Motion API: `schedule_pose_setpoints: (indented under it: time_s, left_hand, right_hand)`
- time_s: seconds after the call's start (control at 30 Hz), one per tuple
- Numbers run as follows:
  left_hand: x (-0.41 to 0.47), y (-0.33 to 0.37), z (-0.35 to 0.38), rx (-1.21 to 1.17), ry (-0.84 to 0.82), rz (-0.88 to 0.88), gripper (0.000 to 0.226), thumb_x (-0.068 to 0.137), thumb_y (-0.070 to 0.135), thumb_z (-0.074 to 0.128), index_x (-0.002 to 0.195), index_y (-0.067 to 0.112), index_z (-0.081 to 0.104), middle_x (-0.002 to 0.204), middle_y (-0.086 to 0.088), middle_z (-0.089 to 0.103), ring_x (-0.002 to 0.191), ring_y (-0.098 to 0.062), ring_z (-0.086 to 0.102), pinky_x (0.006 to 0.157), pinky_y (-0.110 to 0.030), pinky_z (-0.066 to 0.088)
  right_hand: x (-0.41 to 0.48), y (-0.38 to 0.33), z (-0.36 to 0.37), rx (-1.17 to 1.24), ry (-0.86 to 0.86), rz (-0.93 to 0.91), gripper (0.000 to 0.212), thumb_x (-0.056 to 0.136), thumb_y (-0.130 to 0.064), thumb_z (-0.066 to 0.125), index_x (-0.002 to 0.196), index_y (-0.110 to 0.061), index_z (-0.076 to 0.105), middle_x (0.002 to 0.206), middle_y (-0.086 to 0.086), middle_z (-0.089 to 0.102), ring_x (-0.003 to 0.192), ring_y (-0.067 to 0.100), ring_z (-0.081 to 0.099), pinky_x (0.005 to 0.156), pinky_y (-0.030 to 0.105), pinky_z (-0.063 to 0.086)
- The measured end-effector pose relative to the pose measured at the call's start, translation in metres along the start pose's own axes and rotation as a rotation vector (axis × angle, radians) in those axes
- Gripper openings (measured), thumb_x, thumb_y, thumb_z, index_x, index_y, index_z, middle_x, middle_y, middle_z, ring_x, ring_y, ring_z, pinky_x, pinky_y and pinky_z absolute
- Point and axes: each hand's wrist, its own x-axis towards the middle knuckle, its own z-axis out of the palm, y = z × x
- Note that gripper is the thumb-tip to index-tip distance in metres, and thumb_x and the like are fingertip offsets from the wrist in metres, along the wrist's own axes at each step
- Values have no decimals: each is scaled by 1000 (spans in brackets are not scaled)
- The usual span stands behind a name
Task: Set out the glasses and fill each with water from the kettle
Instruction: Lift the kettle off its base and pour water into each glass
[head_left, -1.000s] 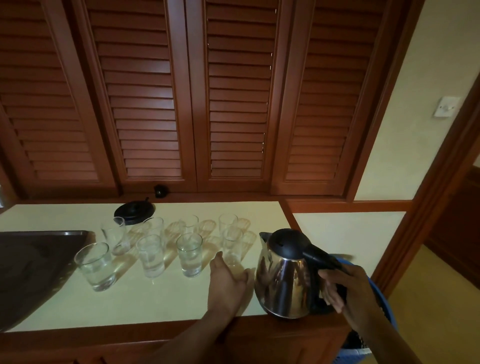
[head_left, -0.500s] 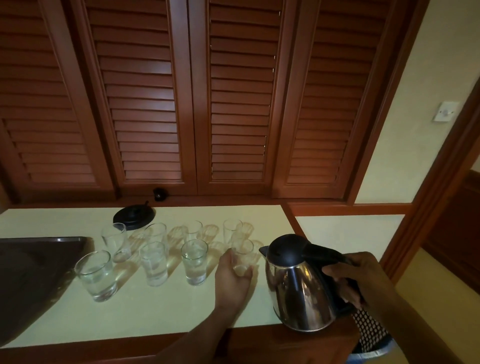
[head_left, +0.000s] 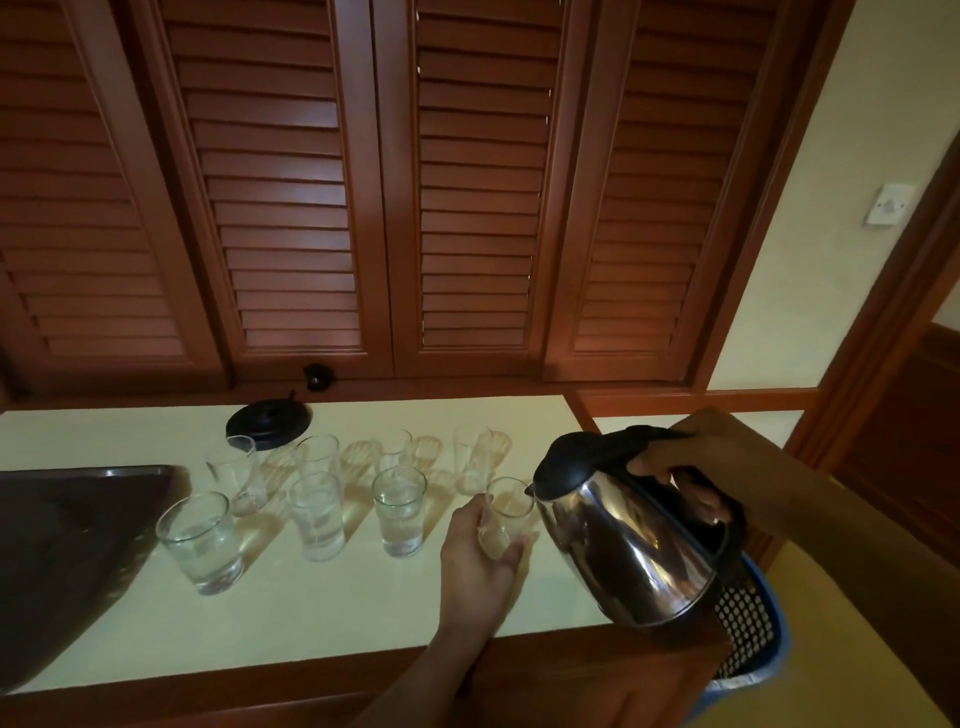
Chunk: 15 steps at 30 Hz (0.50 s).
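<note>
Several clear glasses stand in two rows on the pale countertop (head_left: 311, 613). Three in the front row, among them a wide glass (head_left: 200, 543) and a tall glass (head_left: 399, 512), hold water. My left hand (head_left: 480, 558) grips the front row's rightmost glass (head_left: 506, 517) near its base. My right hand (head_left: 711, 449) holds the black handle of the steel kettle (head_left: 631, 545), which is lifted and tilted left so that its spout touches that glass's rim. I cannot see any water flowing.
The kettle's black base (head_left: 269, 423) sits at the back of the counter near a wall plug (head_left: 317, 376). A dark metal tray (head_left: 67, 545) lies at the left. A blue perforated basket (head_left: 748, 634) hangs below the counter's right end. Louvred wooden doors rise behind.
My right hand closed on the kettle's handle, lifted the kettle off the counter and tipped it left toward the glass. My left hand moved onto that glass and took hold of it.
</note>
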Motion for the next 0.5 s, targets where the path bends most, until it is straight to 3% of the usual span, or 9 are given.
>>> schedule_pose_setpoints:
  time_s: [0.17,0.3,0.5]
  left_hand:
    - [-1,7,-2,-11,1,8,62,79,22,85,130,38,53,118,30,59,113,17,54,93,-3,41]
    - [-3,14,-4,-20,4,41,62,80,20,85,117,53,49,114,30,61,111,17,56,87,1,42]
    - [-4,16,-6,-36,4,88,58,80,23,85,111,59,51,111,28,65,108,10,60,87,-2,45]
  right_hand:
    - [4,-12,-1,-75,-9,29,45,98,-11,80,55,-9,68,41,4,54,29,12,45,38,17,41]
    - [6,-17,0,-120,-29,27,44,99,-12,79,57,-9,68,41,3,56,31,12,47,45,22,43]
    - [10,-22,3,-163,-30,29,40,99,-15,79,61,-9,68,43,3,57,33,13,48,48,24,44]
